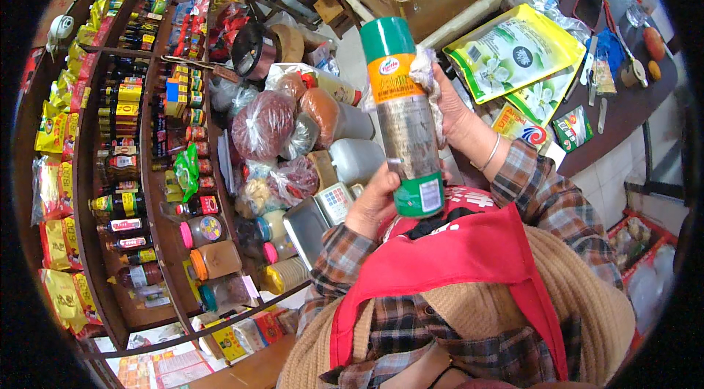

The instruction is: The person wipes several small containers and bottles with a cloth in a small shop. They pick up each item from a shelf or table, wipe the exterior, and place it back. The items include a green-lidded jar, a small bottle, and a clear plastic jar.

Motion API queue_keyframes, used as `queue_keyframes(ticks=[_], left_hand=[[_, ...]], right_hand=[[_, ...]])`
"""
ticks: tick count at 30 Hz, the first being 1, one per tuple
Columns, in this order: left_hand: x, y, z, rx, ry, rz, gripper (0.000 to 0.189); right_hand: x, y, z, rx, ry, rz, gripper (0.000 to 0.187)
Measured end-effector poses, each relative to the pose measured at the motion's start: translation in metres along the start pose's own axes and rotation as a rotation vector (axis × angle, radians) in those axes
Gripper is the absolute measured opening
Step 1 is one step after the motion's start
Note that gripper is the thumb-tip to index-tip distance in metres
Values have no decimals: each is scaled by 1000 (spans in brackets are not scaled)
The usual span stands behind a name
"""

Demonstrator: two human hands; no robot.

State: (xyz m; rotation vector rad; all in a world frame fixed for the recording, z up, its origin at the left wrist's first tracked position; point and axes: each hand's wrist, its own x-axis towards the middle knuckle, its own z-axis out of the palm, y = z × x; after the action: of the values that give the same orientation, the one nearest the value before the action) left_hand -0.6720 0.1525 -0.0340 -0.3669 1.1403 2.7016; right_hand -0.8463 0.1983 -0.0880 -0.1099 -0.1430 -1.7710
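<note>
A Turtle Wax can (407, 136) with a green cap, an orange label band and a green base is held up in front of my red apron (440, 262). Around its lower part closes my left hand (371, 196), the thumb showing on the near side. My right hand (454, 100) grips a crumpled whitish cloth (426, 73) and presses it to the can's upper right side. Some of my right fingers are hidden behind the can and the cloth. The can leans slightly, its cap pointing away from me.
Wooden shelves (148, 169) with bottles, jars and packets line the left. A weighing scale (308, 229) and bagged dry goods (264, 125) are beside them. Ahead stands a cardboard box (418, 9) of packets. Yellow-green bags (511, 53) and small tools lie on a dark table (632, 108).
</note>
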Motion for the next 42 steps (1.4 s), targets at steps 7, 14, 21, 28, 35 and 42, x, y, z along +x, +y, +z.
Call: queue_keyframes(ticks=[7,14,21,28,35,42], left_hand=[[1,-3,10,217,333,69,68],[20,-11,-5,1300,981,316,71],[17,-6,-1,1465,915,214,74],[1,-17,4,500,424,61,66],[-4,-2,-1,346,394,88,66],[4,24,-20,433,699,312,39]], right_hand=[[-5,-3,22,-334,143,-92,75],[6,14,44,-1048,356,-496,68],[22,13,44,-1206,596,-905,63],[26,-45,36,-365,211,-200,36],[25,-2,30,-516,368,-317,33],[-4,62,28,-1099,378,-386,44]])
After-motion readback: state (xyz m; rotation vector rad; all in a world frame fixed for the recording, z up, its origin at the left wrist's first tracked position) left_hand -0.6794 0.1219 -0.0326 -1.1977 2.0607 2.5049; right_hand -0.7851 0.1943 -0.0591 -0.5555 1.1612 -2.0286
